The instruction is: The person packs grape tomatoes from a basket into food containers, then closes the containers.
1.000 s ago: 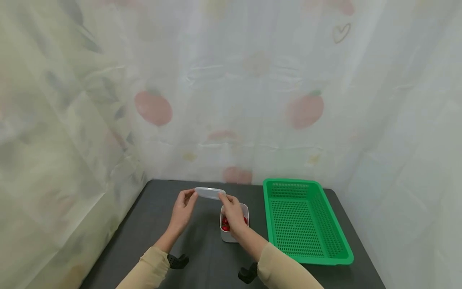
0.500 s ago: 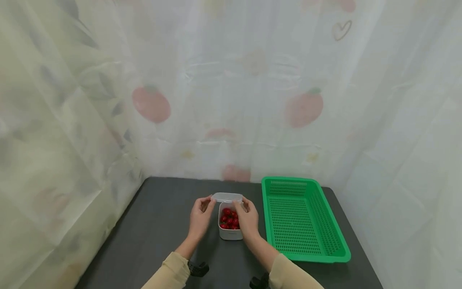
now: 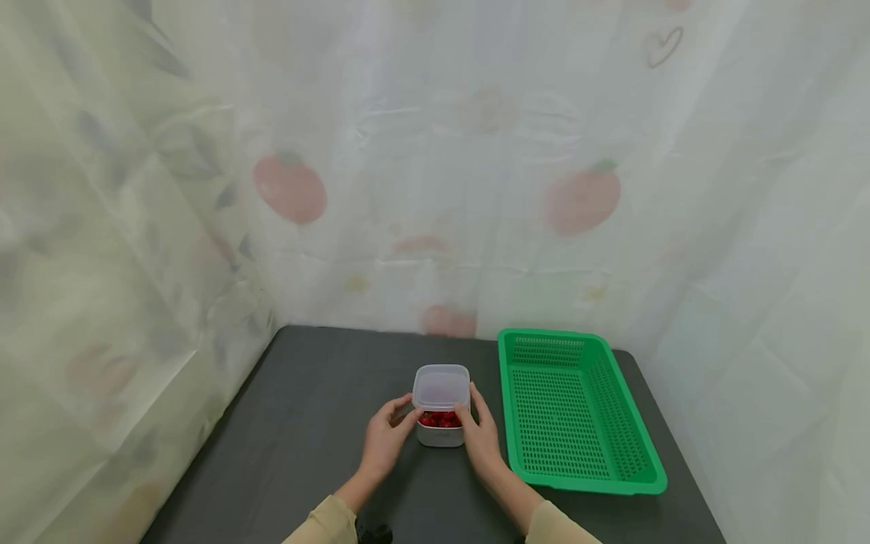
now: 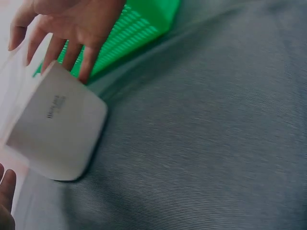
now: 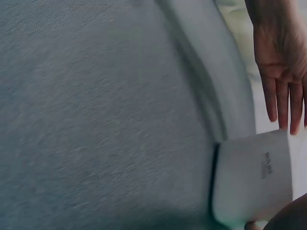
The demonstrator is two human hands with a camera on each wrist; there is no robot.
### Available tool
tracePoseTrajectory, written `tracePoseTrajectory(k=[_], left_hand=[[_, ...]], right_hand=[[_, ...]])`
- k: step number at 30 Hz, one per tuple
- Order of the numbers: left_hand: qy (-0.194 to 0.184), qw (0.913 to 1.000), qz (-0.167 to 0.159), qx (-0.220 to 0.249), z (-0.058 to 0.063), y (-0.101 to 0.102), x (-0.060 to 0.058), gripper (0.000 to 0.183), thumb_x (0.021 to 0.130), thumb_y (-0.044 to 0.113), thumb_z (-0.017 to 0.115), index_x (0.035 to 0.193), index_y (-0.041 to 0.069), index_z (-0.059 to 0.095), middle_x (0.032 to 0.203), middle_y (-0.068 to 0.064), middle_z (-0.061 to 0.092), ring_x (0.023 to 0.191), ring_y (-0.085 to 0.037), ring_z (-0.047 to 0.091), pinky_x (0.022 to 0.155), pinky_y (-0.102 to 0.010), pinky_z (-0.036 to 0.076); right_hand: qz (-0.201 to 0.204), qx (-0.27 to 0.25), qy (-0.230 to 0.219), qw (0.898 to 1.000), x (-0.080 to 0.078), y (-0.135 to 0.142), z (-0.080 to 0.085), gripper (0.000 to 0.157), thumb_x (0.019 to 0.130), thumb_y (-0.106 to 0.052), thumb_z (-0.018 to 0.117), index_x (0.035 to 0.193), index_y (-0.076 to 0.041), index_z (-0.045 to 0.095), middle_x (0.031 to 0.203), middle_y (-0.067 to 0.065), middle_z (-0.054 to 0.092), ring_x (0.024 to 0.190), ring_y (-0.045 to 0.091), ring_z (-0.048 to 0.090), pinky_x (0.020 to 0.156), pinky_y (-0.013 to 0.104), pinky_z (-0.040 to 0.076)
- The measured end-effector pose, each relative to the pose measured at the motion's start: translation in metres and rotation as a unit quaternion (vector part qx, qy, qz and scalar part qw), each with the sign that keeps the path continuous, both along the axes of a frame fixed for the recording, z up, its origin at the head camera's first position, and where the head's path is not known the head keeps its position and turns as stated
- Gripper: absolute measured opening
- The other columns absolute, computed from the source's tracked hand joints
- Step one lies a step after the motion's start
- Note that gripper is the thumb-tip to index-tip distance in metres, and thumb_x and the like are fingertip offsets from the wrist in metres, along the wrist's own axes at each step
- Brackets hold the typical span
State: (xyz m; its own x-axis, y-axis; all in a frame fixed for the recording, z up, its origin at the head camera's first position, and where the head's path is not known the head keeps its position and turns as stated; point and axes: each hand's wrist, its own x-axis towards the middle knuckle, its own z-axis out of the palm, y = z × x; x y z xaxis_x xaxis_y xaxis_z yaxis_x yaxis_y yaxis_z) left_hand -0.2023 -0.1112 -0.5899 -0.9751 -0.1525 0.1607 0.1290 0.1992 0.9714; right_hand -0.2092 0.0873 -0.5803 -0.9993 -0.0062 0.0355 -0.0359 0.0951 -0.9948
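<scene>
A translucent lid (image 3: 442, 385) is held tilted over a small white food container (image 3: 440, 437), its far side raised. Through the front gap show several small round red fruits (image 3: 440, 419) inside. My left hand (image 3: 384, 442) holds the lid's left side, thumb by the near corner. On the opposite side my right hand (image 3: 482, 442) holds the lid with its thumb on the near right corner. Printed lettering marks the container's front wall (image 4: 57, 120) in the left wrist view, where the fingers of my right hand (image 4: 79, 24) reach along its far side.
A green perforated plastic basket (image 3: 510, 408) stands right of the container on the dark cloth-covered table (image 3: 306, 423). A pale fruit-patterned curtain (image 3: 435, 189) hangs behind the table and along its sides.
Both hands have brought the lid right and down from beside the container to over it. Its top now faces me more, and it covers the back of the opening. The basket stays put.
</scene>
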Motion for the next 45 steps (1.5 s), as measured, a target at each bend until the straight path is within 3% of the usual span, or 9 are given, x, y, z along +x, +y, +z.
tracePoseTrajectory(k=[9,19,26,29,34,36,40,45], left_hand=[[-0.011,0.9993,-0.031,-0.015,-0.016,0.000,0.015,0.055,0.093,0.035,0.077,0.141,0.011,0.064,0.142,-0.014,0.060,0.123,-0.044,0.060,0.093,-0.039,0.055],[-0.007,0.9996,-0.019,-0.018,-0.022,0.001,0.019,0.050,0.092,0.032,0.078,0.137,0.013,0.067,0.137,-0.010,0.064,0.124,-0.033,0.062,0.091,-0.033,0.056],[-0.018,0.9987,-0.034,-0.033,-0.023,-0.005,0.012,0.053,0.094,0.037,0.076,0.139,0.013,0.064,0.137,-0.008,0.064,0.127,-0.030,0.060,0.097,-0.039,0.054],[-0.033,0.9967,-0.061,-0.042,-0.020,-0.009,0.005,0.065,0.097,0.042,0.071,0.152,0.015,0.049,0.149,-0.014,0.053,0.133,-0.037,0.054,0.100,-0.048,0.051],[-0.059,0.9863,-0.140,-0.063,-0.011,-0.014,-0.011,0.075,0.105,0.043,0.058,0.165,0.028,0.017,0.166,-0.019,0.025,0.141,-0.045,0.041,0.105,-0.059,0.044],[-0.067,0.9803,-0.173,-0.068,-0.009,-0.015,-0.017,0.074,0.107,0.040,0.055,0.166,0.030,0.012,0.168,-0.016,0.019,0.143,-0.045,0.038,0.107,-0.060,0.041],[-0.073,0.9697,-0.223,-0.067,-0.006,-0.016,-0.025,0.070,0.110,0.028,0.050,0.166,0.021,0.009,0.169,-0.016,0.013,0.145,-0.045,0.034,0.109,-0.060,0.038],[-0.090,0.9631,-0.249,-0.046,-0.006,-0.017,-0.029,0.069,0.110,0.015,0.046,0.166,0.018,0.006,0.170,-0.018,0.009,0.146,-0.045,0.033,0.103,-0.059,0.045]], right_hand=[[0.013,0.028,-0.015,0.999,0.003,0.008,-0.018,0.061,0.107,-0.031,0.056,0.162,-0.022,0.032,0.165,0.009,0.031,0.153,0.036,0.022,0.117,0.066,0.020],[0.022,0.031,-0.023,0.999,0.005,0.008,-0.030,0.065,0.106,-0.030,0.058,0.163,-0.018,0.029,0.166,0.009,0.028,0.153,0.036,0.021,0.116,0.066,0.021],[0.022,0.031,-0.028,0.999,0.003,0.009,-0.030,0.066,0.108,-0.030,0.054,0.165,-0.025,0.022,0.168,0.006,0.023,0.153,0.033,0.023,0.118,0.062,0.022],[0.022,0.032,-0.021,0.999,-0.001,0.008,-0.027,0.066,0.108,-0.029,0.052,0.165,-0.028,0.019,0.169,0.004,0.020,0.153,0.031,0.023,0.118,0.061,0.022],[0.021,0.030,-0.007,0.999,-0.010,0.005,-0.021,0.066,0.107,-0.026,0.050,0.165,-0.025,0.019,0.170,0.004,0.018,0.154,0.029,0.017,0.119,0.061,0.021],[0.016,0.028,-0.005,0.999,-0.014,0.003,-0.019,0.065,0.106,-0.022,0.049,0.165,-0.023,0.020,0.169,0.006,0.019,0.154,0.029,0.017,0.118,0.061,0.021],[0.010,0.038,-0.008,0.999,-0.019,-0.001,-0.019,0.066,0.103,-0.015,0.047,0.164,-0.018,0.024,0.168,0.010,0.023,0.154,0.032,0.019,0.118,0.060,0.022],[0.004,0.047,-0.012,0.999,-0.019,-0.003,-0.019,0.067,0.100,-0.012,0.048,0.163,-0.017,0.027,0.167,0.012,0.026,0.153,0.032,0.021,0.117,0.059,0.023]])
